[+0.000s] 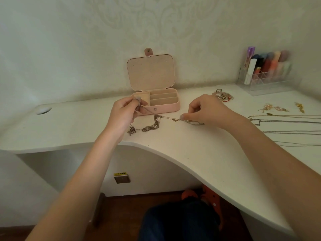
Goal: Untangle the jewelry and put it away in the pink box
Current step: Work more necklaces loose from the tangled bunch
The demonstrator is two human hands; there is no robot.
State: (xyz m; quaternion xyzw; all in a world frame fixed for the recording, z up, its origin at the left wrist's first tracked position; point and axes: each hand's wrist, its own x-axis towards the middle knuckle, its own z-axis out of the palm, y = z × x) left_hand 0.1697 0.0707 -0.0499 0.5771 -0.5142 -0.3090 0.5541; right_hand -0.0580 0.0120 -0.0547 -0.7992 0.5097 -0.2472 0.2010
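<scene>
A tangled gold chain necklace [152, 125] lies on the white desk [199, 150], stretched between my two hands. My left hand [125, 113] pinches one strand of it, lifted just in front of the pink box [166, 106]. My right hand [206, 110] pinches the chain further right, low over the desk. The pink box stands open, its lid upright against the wall, its beige compartments showing nothing inside.
To the right on the desk lie several straightened chains [286, 121], earrings [276, 108], and a heap of rings and bracelets [223, 96]. A clear organizer with cosmetics [265, 70] stands at the back right. A cable hole [43, 110] is at the left.
</scene>
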